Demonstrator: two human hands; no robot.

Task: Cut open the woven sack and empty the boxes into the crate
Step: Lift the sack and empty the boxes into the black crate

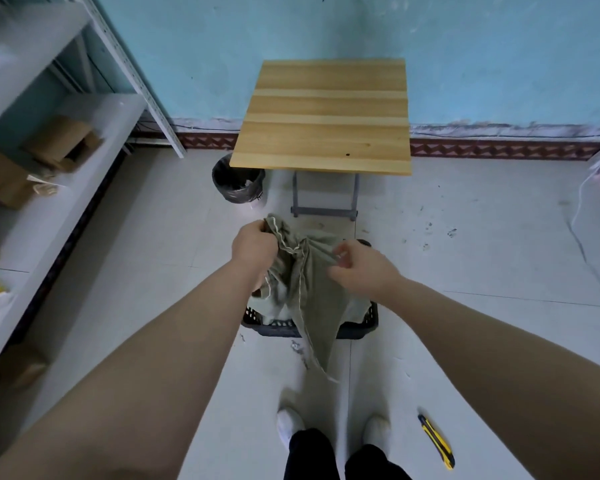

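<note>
Both hands hold the woven sack up by its hemmed edge, directly over the dark crate on the floor. The left hand is a closed fist bunched round the hem at about 10 o'clock from the crate's middle. The right hand pinches the cloth between thumb and fingers at about 2 o'clock, a little nearer the body than the left.

The sack's long axis runs from the hands at 12 o'clock down and back toward 6 o'clock. It drapes through the crate, and its thin tail crosses the near rim and points at the feet. Pale shapes show in the crate beside the cloth at 9 o'clock. They may be the boxes, but they are too hidden to be sure.

The sack hangs limp and flat, so it looks mostly emptied. Since the crate lies straight beneath the grip, a plain lift or shake should drop anything left inside it. The tail lying over the near rim is the risk, as a box riding down it could land on the floor at 6 o'clock.

The utility knife lies on the floor at 4 o'clock, well apart from both hands.
</note>
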